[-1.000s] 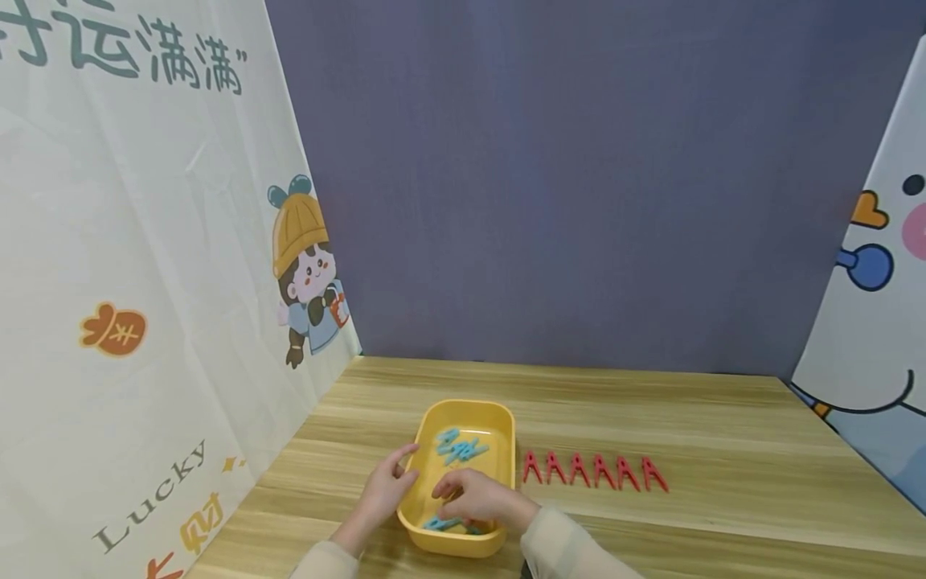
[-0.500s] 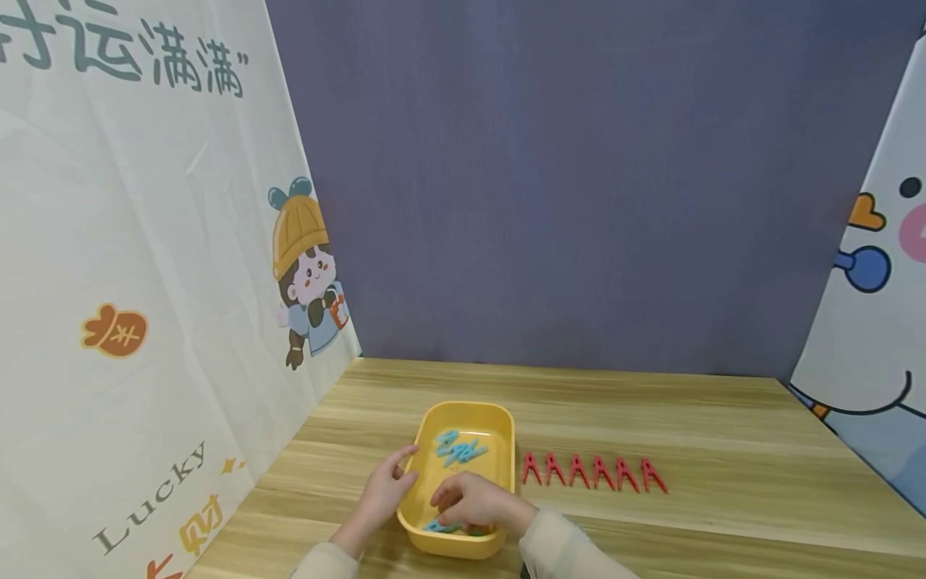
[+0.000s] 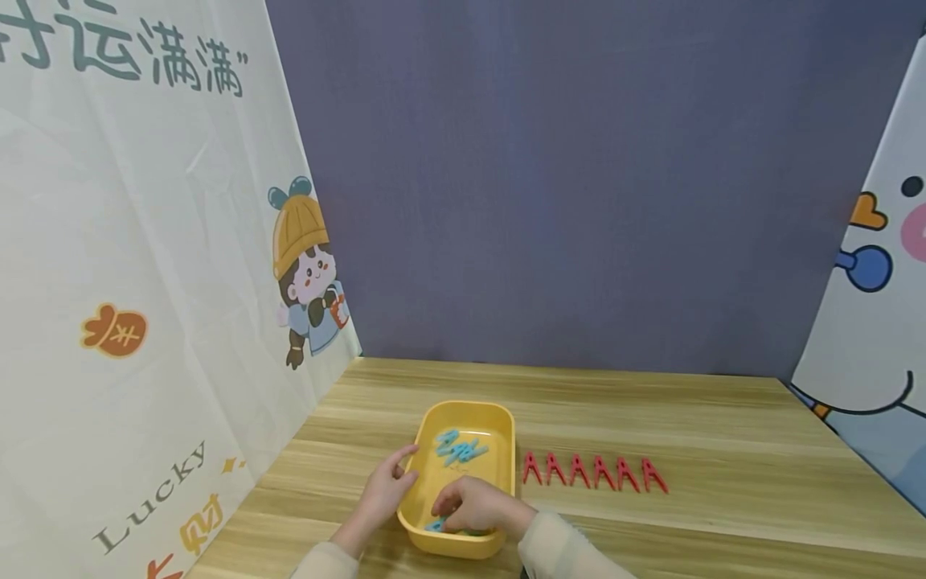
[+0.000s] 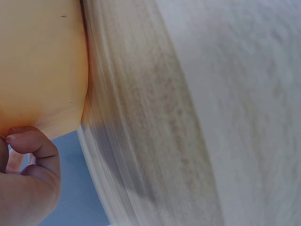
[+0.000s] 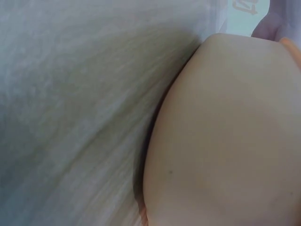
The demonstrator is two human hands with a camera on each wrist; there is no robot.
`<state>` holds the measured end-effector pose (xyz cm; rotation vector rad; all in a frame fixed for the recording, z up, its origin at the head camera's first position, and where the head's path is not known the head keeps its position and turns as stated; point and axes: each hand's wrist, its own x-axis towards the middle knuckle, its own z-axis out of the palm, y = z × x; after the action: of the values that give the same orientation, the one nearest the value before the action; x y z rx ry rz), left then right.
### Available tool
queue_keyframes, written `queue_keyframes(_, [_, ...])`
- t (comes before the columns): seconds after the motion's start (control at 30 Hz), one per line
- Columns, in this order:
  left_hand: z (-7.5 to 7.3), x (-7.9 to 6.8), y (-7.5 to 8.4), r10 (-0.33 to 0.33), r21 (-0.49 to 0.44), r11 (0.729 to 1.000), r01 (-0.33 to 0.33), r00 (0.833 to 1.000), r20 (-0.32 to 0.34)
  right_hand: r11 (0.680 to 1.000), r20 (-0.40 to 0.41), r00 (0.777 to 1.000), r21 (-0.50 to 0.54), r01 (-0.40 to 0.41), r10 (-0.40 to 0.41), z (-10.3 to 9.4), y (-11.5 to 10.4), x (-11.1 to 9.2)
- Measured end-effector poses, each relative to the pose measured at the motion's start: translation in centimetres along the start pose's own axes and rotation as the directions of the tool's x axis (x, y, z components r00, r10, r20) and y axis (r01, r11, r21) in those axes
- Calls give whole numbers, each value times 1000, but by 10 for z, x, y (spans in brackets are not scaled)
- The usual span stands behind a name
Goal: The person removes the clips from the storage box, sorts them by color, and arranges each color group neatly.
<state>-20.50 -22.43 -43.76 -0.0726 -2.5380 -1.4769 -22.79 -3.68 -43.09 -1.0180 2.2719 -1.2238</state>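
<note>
A yellow plastic bin (image 3: pixel 463 547) stands on the wooden table. My left hand (image 3: pixel 387 486) holds its left rim, thumb and fingers bent at the edge; the left wrist view shows the curled fingers (image 4: pixel 35 146) against the bin wall. Inside the bin's near end, my right hand (image 3: pixel 473 505) reaches down with bent fingers, fingertips right at a light blue clothespin (image 3: pixel 436 525). I cannot tell whether it is pinched. Several more blue clothespins (image 3: pixel 460 449) lie in a loose heap in the far half. The right wrist view shows mostly the bin's outer wall (image 5: pixel 225 132).
Several red clothespins (image 3: pixel 599 472) stand in a neat row on the table (image 3: pixel 651 410) to the right of the bin. A dark grey-purple cloth (image 3: pixel 550 201) hangs behind the table, with printed white curtains (image 3: pixel 188 225) at the sides.
My right hand has lowered in the near end of the bin, covering more of the clothespins there. The left hand, the bin and the red row have stayed put.
</note>
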Motion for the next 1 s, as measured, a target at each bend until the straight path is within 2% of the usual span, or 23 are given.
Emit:
queue_keyframes(0.47, [-1, -2, 1, -11, -12, 1000, 11, 1000, 16, 998, 90, 996, -67, 7, -1, -1, 0, 0])
queue_keyframes(0.73, [-1, -2, 1, -4, -16, 1000, 5, 1000, 11, 996, 83, 996, -84, -13, 20, -1, 0, 0])
queue_keyframes(1.0, [-1, -2, 2, -15, -26, 1000, 16, 1000, 21, 988, 59, 998, -154, 25, -16, -1, -2, 0])
